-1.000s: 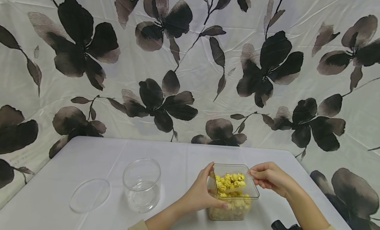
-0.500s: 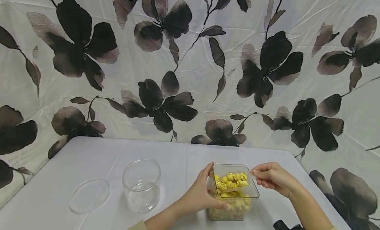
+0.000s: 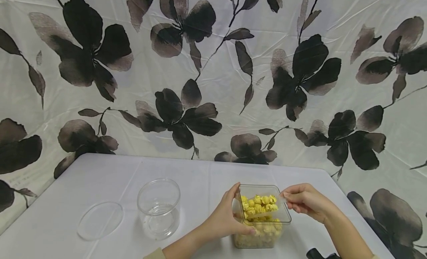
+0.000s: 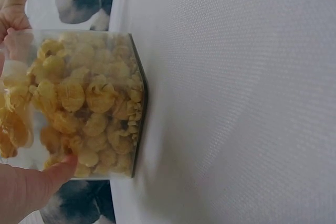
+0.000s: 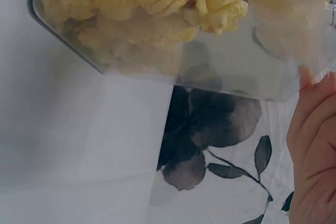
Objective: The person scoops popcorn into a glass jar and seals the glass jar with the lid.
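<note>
A clear square-mouthed container (image 3: 285, 216) of yellow popcorn (image 3: 259, 204) stands right of the table's middle. My left hand (image 3: 224, 218) grips its left side, thumb on the near wall; the thumb also shows against the popcorn in the left wrist view. On the right, my right hand (image 3: 308, 201) pinches the end of a translucent scoop at the rim. The scoop (image 5: 286, 30) lies inside the container with popcorn on it, seen through the wall in the right wrist view. Part of the scoop is hidden among the popcorn.
To the left stands a clear round jar (image 3: 159, 209) without a lid. A clear round disc (image 3: 101, 221), like a lid, lies flat beside it. A black object (image 3: 320, 253) shows at the bottom edge by my right forearm. Behind the white table (image 3: 193, 173) hangs a floral cloth (image 3: 227, 88).
The popcorn at the top of the container has shifted, and the scoop's edge shows slightly differently. My right hand has moved only a little; the left hand keeps its grip.
</note>
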`<state>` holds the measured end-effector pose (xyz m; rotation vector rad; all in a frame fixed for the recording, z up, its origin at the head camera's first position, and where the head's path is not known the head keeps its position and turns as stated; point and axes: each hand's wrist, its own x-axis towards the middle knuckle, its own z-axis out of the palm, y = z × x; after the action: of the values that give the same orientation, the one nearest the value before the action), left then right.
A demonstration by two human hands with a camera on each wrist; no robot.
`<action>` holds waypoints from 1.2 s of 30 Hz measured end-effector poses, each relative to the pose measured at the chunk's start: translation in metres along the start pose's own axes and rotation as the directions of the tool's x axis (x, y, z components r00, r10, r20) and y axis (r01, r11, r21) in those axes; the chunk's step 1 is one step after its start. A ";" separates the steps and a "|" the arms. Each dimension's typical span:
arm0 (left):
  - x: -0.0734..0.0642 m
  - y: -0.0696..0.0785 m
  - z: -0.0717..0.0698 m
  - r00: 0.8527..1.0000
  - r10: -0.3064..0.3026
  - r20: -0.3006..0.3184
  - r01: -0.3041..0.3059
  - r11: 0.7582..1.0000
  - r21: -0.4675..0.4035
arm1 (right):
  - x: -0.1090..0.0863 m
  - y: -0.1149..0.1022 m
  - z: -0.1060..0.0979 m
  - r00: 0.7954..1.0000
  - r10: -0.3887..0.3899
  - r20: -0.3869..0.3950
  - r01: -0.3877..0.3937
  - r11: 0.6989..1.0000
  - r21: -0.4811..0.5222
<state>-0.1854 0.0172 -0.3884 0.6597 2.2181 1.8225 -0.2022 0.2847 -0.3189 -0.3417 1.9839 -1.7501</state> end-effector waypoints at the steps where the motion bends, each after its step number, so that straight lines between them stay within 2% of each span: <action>1: 0.000 0.000 0.000 1.000 -0.001 0.001 0.001 1.000 0.002 | 0.000 0.000 0.001 1.000 0.000 0.005 0.000 1.000 0.001; 13: 0.000 0.001 0.000 1.000 -0.012 0.006 0.012 1.000 0.010 | -0.004 0.000 -0.002 1.000 0.004 0.008 -0.005 1.000 0.017; 21: 0.000 0.001 0.000 1.000 -0.010 0.002 0.010 1.000 -0.003 | -0.006 0.002 -0.006 1.000 0.016 0.017 -0.017 0.998 0.065; 28: 0.000 0.000 0.001 1.000 -0.008 -0.006 0.008 1.000 -0.003 | -0.005 0.003 -0.003 0.999 0.004 0.044 -0.008 0.996 0.086; 36: 0.000 0.000 0.000 1.000 -0.013 -0.001 0.013 1.000 -0.005 | -0.006 0.004 -0.004 0.999 0.012 0.035 -0.015 0.995 0.101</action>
<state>-0.1853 0.0172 -0.3879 0.6417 2.2123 1.8225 -0.1990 0.2917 -0.3215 -0.3213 1.8612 -1.8168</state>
